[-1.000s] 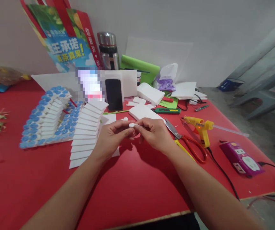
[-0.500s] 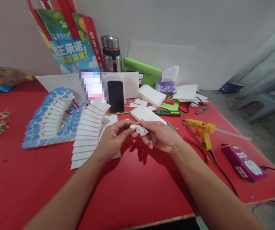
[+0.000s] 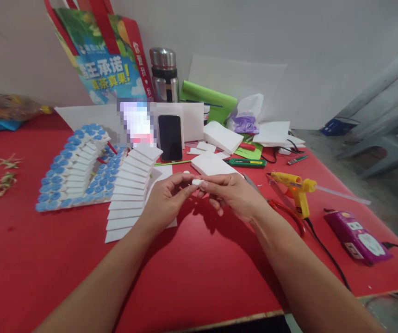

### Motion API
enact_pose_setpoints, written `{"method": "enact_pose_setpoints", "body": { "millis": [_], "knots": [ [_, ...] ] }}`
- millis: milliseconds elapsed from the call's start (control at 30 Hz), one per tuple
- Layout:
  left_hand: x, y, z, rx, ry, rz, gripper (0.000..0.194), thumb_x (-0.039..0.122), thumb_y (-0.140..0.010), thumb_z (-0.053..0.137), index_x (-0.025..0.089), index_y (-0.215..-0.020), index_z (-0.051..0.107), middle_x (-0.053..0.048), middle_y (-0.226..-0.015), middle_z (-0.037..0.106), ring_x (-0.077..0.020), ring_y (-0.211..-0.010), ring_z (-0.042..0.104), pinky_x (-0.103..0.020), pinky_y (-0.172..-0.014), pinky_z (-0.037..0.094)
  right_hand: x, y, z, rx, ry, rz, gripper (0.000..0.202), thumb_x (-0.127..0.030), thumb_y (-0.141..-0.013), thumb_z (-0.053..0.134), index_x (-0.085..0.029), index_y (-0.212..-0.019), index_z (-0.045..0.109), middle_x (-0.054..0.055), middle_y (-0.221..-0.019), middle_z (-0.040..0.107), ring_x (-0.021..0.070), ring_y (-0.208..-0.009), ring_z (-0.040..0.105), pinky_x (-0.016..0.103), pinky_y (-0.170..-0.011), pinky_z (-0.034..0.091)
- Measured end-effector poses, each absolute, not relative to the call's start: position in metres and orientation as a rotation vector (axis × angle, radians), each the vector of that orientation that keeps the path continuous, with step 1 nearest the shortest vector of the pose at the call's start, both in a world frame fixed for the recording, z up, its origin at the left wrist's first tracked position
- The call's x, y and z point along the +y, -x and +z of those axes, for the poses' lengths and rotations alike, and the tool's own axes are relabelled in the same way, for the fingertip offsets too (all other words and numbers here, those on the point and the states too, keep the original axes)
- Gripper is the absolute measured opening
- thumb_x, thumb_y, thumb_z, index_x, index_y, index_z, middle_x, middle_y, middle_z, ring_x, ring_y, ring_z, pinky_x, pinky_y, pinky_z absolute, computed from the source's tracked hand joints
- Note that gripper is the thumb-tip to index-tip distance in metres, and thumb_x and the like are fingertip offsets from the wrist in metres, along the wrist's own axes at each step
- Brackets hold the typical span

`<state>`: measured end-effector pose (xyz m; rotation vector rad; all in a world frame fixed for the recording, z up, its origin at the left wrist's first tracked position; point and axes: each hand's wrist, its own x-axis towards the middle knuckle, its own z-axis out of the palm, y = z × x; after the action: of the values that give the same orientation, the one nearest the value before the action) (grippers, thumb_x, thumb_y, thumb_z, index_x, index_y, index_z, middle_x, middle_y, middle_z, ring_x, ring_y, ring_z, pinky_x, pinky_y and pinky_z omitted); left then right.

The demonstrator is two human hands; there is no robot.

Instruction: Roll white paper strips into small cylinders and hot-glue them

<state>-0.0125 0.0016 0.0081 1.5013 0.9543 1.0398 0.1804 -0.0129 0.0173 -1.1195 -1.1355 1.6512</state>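
Note:
Both my hands meet above the red table [image 3: 192,273], pinching one small white foam piece [image 3: 196,182] between their fingertips. My left hand [image 3: 166,201] grips it from the left, my right hand [image 3: 232,194] from the right. Just left of my hands lies a fanned stack of white foam strips [image 3: 129,194]. Further left stands a stepped model of white strips with blue caps [image 3: 72,169]. A white foam block [image 3: 211,164] lies just behind my hands.
Red-handled scissors [image 3: 282,210], a yellow glue gun [image 3: 294,187] and a purple power strip [image 3: 357,236] lie to the right. A phone [image 3: 170,137], a steel flask [image 3: 164,76], a printed bag [image 3: 108,60], green paper and a green cutter [image 3: 247,162] stand behind.
The crumpled white scrap held in my right fingers half a second ago is no longer visible; my right fingertips have closed back onto the small foam piece. The view shifted slightly.

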Motion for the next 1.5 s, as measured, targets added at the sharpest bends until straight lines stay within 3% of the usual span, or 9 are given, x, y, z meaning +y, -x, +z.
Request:
{"method": "enact_pose_setpoints", "body": {
  "millis": [267, 400, 500, 667, 867, 1000, 1333, 1500],
  "knots": [
    [-0.005, 0.005, 0.004, 1.011, -1.3, 1.079, 0.025, 0.039, -0.083, 0.083, 0.02, -0.098, 0.08, -0.002, -0.081, 0.074, -0.0124, -0.064, 0.061, -0.025, -0.061, 0.049, -0.019, -0.17, 0.024, -1.398, 1.436, 1.088, 0.025, -0.039, -0.086, 0.076, -0.015, -0.081, 0.082, -0.001, -0.053, 0.065, 0.0081, -0.037, 0.046, 0.023, -0.039, 0.035],
    [-0.008, 0.002, 0.006, 1.015, -1.213, 1.09, 0.024, 0.039, -0.082, 0.083, 0.02, -0.096, 0.08, 0.001, -0.068, 0.065, -0.0103, -0.054, 0.055, -0.023, -0.051, 0.045, -0.022, -0.165, 0.018, -1.579, 1.448, 0.605, 0.015, -0.025, -0.088, 0.071, -0.017, -0.078, 0.077, 0.002, -0.064, 0.071, 0.0118, -0.054, 0.057, 0.025, -0.052, 0.039],
    [-0.006, 0.003, 0.006, 1.001, -1.219, 1.121, 0.024, 0.037, -0.078, 0.087, 0.019, -0.093, 0.081, -0.001, -0.073, 0.07, -0.0127, -0.06, 0.061, -0.025, -0.058, 0.052, -0.023, -0.165, 0.016, -1.712, 1.366, 0.432, 0.013, -0.019, -0.089, 0.066, -0.017, -0.082, 0.077, 0.002, -0.068, 0.072, 0.0122, -0.058, 0.057, 0.026, -0.057, 0.04],
    [0.0, 0.009, 0.002, 1.019, -1.257, 1.168, 0.026, 0.032, -0.069, 0.093, 0.019, -0.089, 0.083, -0.005, -0.089, 0.079, -0.0186, -0.083, 0.071, -0.029, -0.077, 0.058, -0.023, -0.168, 0.019, -1.814, 1.293, 0.41, 0.015, -0.016, -0.089, 0.064, -0.018, -0.083, 0.077, 0.0, -0.063, 0.068, 0.0122, -0.057, 0.055, 0.026, -0.058, 0.038],
    [0.0, 0.013, 0.007, 0.996, -1.288, 1.083, 0.027, 0.031, -0.072, 0.091, 0.023, -0.097, 0.086, -0.005, -0.09, 0.079, -0.0163, -0.071, 0.07, -0.03, -0.07, 0.059, -0.023, -0.17, 0.02, -1.877, 1.252, 0.392, 0.017, -0.013, -0.088, 0.063, -0.018, -0.08, 0.077, 0.001, -0.066, 0.07, 0.0135, -0.061, 0.06, 0.026, -0.06, 0.041],
    [0.0, 0.014, 0.01, 0.98, -1.431, 1.08, 0.023, 0.032, -0.076, 0.088, 0.024, -0.098, 0.086, -0.006, -0.099, 0.077, -0.0176, -0.078, 0.071, -0.03, -0.073, 0.06, -0.023, -0.171, 0.018, -1.91, 1.249, 0.374, 0.017, -0.013, -0.088, 0.061, -0.018, -0.08, 0.075, 0.002, -0.068, 0.071, 0.0141, -0.062, 0.06, 0.026, -0.062, 0.04],
    [-0.005, 0.008, 0.005, 1.084, -1.536, 1.243, 0.013, 0.027, -0.073, 0.088, 0.021, -0.084, 0.083, -0.005, -0.09, 0.077, -0.0198, -0.083, 0.071, -0.029, -0.072, 0.059, -0.023, -0.173, 0.014, -2.054, 1.214, 0.33, 0.018, -0.013, -0.093, 0.056, -0.016, -0.091, 0.073, 0.008, -0.083, 0.077, 0.0192, -0.075, 0.068, 0.03, -0.069, 0.043],
    [-0.005, 0.007, 0.005, 1.063, -1.524, 1.207, 0.018, 0.025, -0.076, 0.088, 0.022, -0.093, 0.085, -0.004, -0.087, 0.077, -0.0172, -0.08, 0.069, -0.028, -0.072, 0.057, -0.023, -0.176, 0.019, -2.092, 1.214, 0.404, 0.02, -0.013, -0.094, 0.054, -0.014, -0.087, 0.073, 0.009, -0.083, 0.076, 0.0193, -0.075, 0.067, 0.031, -0.069, 0.043]
  ]
}}
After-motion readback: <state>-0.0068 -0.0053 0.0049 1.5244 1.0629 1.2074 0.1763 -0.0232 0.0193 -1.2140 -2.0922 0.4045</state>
